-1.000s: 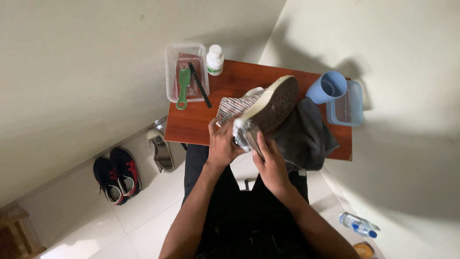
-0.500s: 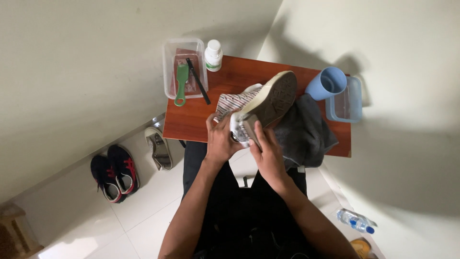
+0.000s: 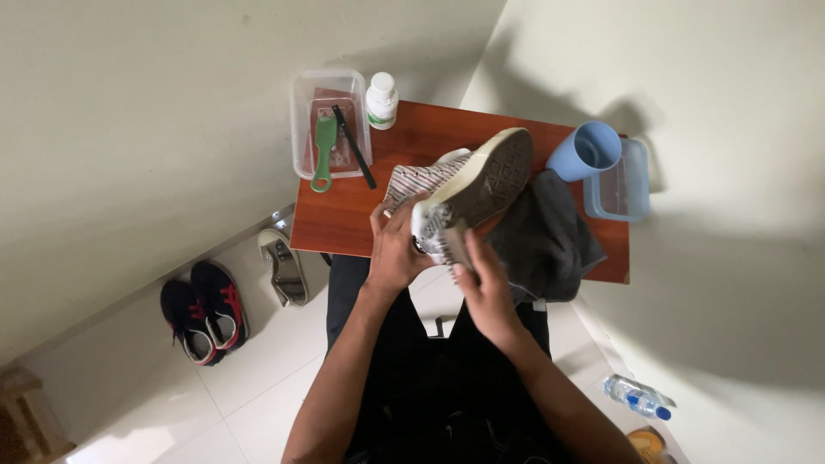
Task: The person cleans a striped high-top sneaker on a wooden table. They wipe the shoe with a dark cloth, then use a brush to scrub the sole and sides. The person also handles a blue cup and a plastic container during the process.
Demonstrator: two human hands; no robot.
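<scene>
A small wooden table [image 3: 344, 225] stands in a pale corner. Both hands hold a sneaker [image 3: 468, 185] sole-up above its front edge. The left hand [image 3: 397, 249] clasps the heel; the right hand [image 3: 483, 288] pinches what looks like its tongue. Best to keep the heel steady and pull gently.

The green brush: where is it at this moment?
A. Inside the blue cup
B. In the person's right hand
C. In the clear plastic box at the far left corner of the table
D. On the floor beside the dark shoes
C: the green brush lies in the clear plastic box on the wooden table, while the left hand and right hand both hold the striped shoe, sole up.
</scene>
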